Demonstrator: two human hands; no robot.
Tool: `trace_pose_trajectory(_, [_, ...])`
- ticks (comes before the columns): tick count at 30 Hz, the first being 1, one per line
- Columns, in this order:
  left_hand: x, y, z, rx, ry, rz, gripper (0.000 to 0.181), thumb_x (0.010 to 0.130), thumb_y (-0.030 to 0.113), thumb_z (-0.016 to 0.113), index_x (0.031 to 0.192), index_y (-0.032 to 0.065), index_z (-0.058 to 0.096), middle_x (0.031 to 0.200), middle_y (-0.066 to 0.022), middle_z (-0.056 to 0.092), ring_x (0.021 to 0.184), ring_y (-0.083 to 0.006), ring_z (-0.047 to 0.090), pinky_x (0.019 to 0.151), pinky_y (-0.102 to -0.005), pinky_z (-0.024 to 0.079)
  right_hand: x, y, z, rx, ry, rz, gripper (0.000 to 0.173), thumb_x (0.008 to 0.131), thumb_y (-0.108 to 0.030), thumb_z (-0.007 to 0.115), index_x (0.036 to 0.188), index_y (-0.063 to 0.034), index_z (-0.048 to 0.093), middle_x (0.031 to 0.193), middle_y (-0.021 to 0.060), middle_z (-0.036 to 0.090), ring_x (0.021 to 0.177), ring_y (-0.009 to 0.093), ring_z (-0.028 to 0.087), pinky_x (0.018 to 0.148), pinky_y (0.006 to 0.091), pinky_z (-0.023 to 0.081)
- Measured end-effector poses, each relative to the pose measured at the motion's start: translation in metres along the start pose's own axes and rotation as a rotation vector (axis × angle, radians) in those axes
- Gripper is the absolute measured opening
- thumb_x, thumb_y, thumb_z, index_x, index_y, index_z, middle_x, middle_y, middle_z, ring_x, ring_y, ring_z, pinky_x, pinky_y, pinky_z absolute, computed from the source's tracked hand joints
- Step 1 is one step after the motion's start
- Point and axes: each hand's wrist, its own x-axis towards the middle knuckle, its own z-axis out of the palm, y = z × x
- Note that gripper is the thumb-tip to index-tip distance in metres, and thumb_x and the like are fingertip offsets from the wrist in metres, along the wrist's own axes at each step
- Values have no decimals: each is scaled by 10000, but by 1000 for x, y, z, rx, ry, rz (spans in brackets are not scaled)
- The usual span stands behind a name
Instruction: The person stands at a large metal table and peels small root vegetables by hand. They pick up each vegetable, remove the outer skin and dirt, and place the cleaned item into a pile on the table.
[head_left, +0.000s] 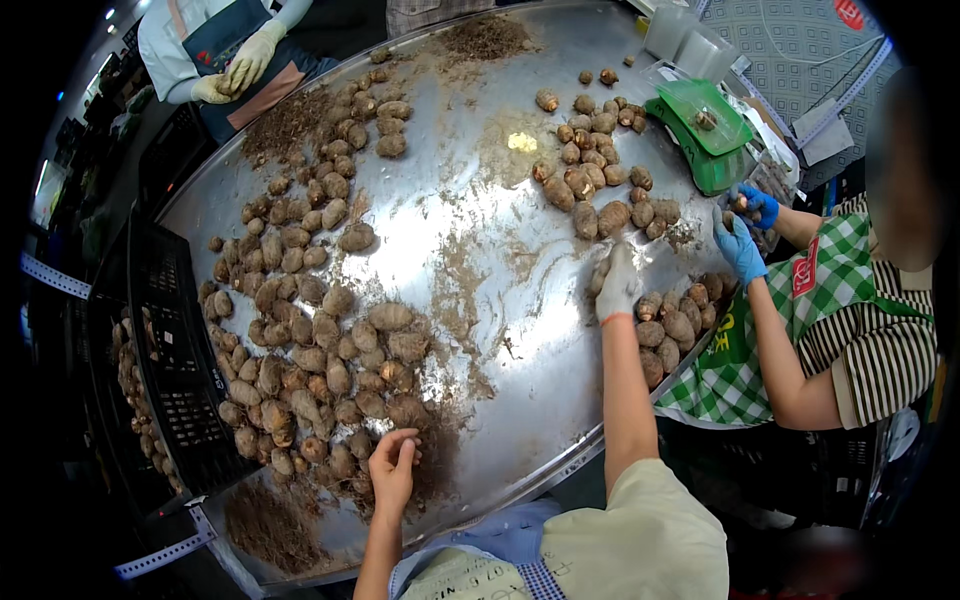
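My left hand (396, 466) is bare, with its fingers curled and the thumb apart. It holds nothing visible and hovers at the near edge of a large heap of taro corms (307, 360). On my right hand (619, 289) is a pale work glove, soiled brown at the fingers. That arm reaches across the metal table (540, 390) to the right, just short of a group of taro corms (585, 180). A brown, blurred shape shows along the glove's left side; whether it is a corm in the grip is unclear. More corms (679, 326) lie right of my wrist.
A co-worker in blue gloves (739, 247) holds corms at the right, by a green weighing scale (697, 139). Another person in pale gloves (251, 64) stands at the far left. Black plastic crates (176, 360) flank the table's left edge. Dirt and root fibres (277, 525) litter it.
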Motion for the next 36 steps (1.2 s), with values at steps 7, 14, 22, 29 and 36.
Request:
trace_pose_trajectory(7, [-6,-3,2,-37,20,-37,156,916,85,548,1046,22,607,922,-38,624,815,-86,578,662,-211,471,-127,61,43,-488,-583,102,334,957,-309,451,1075,-39,609,568,-38,448,437,31,350,397,204,298])
trace_pose_trajectory(14, [-13,1,2,42,-25,4,164,923,110,543,1054,39,610,880,-17,622,726,-71,545,635,-213,446,-157,77,113,-1146,-777,-437,475,826,-380,599,1154,-40,553,1075,183,614,1040,328,584,877,387,465])
trace_pose_trajectory(22, [-23,6,-9,-78,126,105,357,933,136,516,1271,52,441,1015,-71,562,684,-106,554,586,-227,453,-179,67,131,-1376,-1112,-415,625,789,-566,519,1121,-39,565,1116,190,592,1026,310,588,871,390,466])
trace_pose_trajectory(29, [-16,-56,-27,-69,167,69,356,979,391,387,1102,92,537,830,-24,564,606,-98,521,464,-257,381,-275,97,62,-1137,-1387,-788,362,828,-413,495,1011,-123,610,845,152,574,765,299,594,618,399,481])
trace_pose_trajectory(36, [-44,1,-18,-201,15,-348,308,977,404,368,914,143,518,659,17,505,488,-73,417,379,-212,242,-287,75,50,-1166,-1517,-1005,299,787,-193,520,1078,-128,549,833,123,530,716,272,577,482,378,434])
